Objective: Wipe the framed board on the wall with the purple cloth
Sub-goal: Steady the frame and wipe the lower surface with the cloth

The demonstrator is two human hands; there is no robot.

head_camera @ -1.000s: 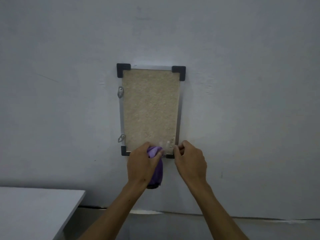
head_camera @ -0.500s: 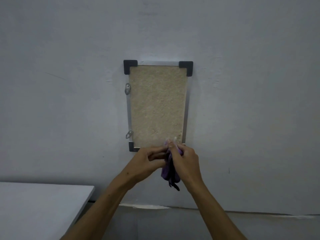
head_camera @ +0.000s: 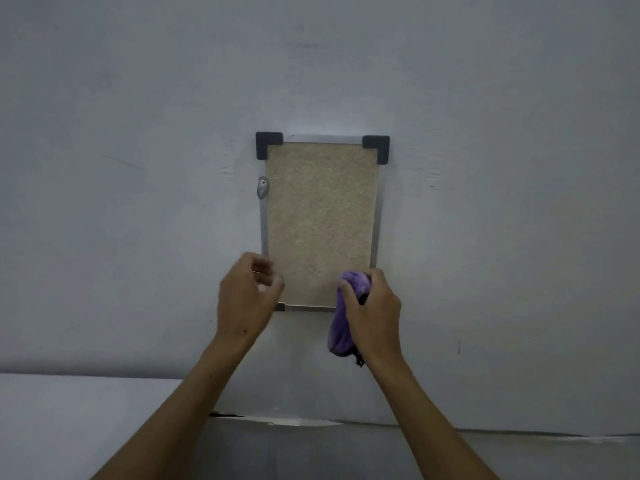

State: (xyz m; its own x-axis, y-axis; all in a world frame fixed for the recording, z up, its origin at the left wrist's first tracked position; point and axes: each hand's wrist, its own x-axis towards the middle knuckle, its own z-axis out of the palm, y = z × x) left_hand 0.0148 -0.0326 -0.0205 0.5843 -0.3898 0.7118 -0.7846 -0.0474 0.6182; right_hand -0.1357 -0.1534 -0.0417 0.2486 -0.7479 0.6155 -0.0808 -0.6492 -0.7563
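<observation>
A tall framed board (head_camera: 320, 216) with a beige grainy face, a silver frame and black corner caps hangs on the grey wall. My right hand (head_camera: 372, 313) grips the bunched purple cloth (head_camera: 341, 327) at the board's lower right corner, with most of the cloth hanging below the frame. My left hand (head_camera: 244, 299) is at the lower left corner with its fingers loosely curled, holding nothing. It hides that corner of the frame.
A white table top (head_camera: 79, 424) lies at the lower left, below the board. A metal hanging bracket (head_camera: 262, 191) sticks out from the frame's left side. The wall meets a ledge or floor strip (head_camera: 485, 434) lower down.
The purple cloth has passed from my left hand to my right hand. My left hand has moved away to the left, and my right hand now has the cloth at the lower right corner.
</observation>
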